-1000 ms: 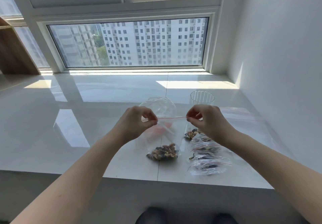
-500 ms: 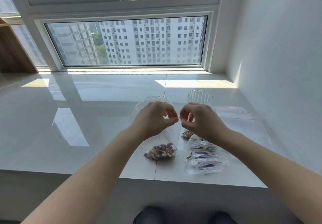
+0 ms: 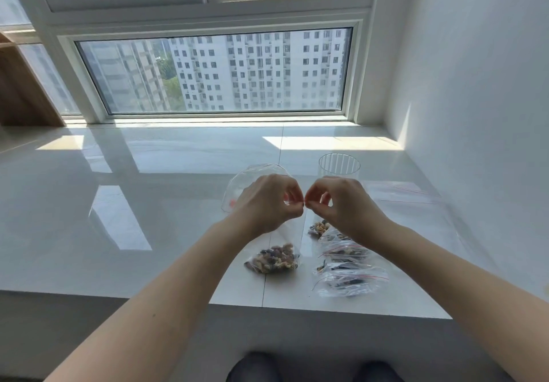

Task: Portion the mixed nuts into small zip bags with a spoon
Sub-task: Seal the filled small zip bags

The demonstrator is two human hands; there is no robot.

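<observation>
We see the left hand (image 3: 269, 203) and the right hand (image 3: 338, 203) raised above the white table (image 3: 148, 203), fingertips almost meeting. Each hand pinches the top edge of a small clear zip bag (image 3: 285, 239) between thumb and forefinger, left at nine o'clock of the seam, right at three o'clock. The bag hangs down from the pinch, its film nearly invisible, and its bottom rests on the table. A cluster of mixed nuts (image 3: 274, 258) fills the lowest part: pale, tan and dark pieces packed together, at six o'clock from the hands.

At four o'clock from that bag lies a row of filled bags (image 3: 346, 266) with red zip lines, overlapping one another, nuts showing through the crinkled plastic. At twelve o'clock from the right hand stands a clear ribbed cup (image 3: 339, 166), upright. At eleven o'clock from the left hand sits a larger clear plastic bag (image 3: 252, 176), partly hidden by that hand, with a small red spot near its lower edge. At two o'clock from the right hand flat empty zip bags (image 3: 404, 194) lie on the table.
</observation>
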